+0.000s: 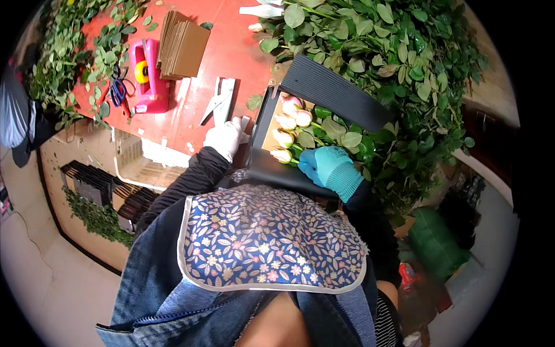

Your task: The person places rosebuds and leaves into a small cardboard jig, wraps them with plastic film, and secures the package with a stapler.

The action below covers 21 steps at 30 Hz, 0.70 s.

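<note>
Several pale pink and cream roses (302, 118) lie on a brown cardboard sheet (269, 139) inside a black tray-like frame (277, 172). Over their lower stems rests my right hand (330, 168) in a teal glove, its fingers bent around the stems. My left hand (224, 139), in a white glove, is at the frame's left side with curled fingers; a small white piece shows beside them, but what they grip is unclear. A light-grey metal tool with blade-like arms (221, 104) lies just beyond that hand. A ribbed dark panel (338, 92) slants across the leafy stems.
On the red table (237, 55) stand a pink tape dispenser (151, 78) and stacked cardboard pieces (184, 46), with scissors (118, 92) nearby. Leafy stems (399, 52) heap at the right, others (58, 63) at the left. A beige crate (124, 159) sits below the table's edge.
</note>
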Tool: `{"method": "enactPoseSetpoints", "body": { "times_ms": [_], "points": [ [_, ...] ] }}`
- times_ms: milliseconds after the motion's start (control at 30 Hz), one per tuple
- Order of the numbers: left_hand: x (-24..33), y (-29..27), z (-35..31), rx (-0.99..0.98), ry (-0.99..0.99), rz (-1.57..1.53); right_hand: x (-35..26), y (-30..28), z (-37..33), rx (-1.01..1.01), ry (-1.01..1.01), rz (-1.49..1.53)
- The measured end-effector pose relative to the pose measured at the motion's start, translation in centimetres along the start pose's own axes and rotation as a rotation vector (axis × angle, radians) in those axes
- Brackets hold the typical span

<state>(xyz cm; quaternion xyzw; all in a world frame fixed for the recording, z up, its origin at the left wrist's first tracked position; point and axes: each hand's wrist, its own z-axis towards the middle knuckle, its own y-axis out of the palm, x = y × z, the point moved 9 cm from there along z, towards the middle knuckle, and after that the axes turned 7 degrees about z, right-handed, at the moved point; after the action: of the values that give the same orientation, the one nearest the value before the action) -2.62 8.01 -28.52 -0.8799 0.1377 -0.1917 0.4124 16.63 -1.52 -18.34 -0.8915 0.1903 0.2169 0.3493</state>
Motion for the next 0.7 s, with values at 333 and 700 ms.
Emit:
{"method": "enactPoseSetpoints", "body": {
  "times_ms": [333,700],
  "points": [
    [-5.6,-3.9,-7.1,0.038,0.237,0.510,-0.5,-0.1,0.3,0.005,-0.033,-0.018],
    [6.1,-6.3,-2.7,0.337,0.382,-0.706,-0.3,0.0,0.0,0.065,-0.025,-0.057]
  ]
}}
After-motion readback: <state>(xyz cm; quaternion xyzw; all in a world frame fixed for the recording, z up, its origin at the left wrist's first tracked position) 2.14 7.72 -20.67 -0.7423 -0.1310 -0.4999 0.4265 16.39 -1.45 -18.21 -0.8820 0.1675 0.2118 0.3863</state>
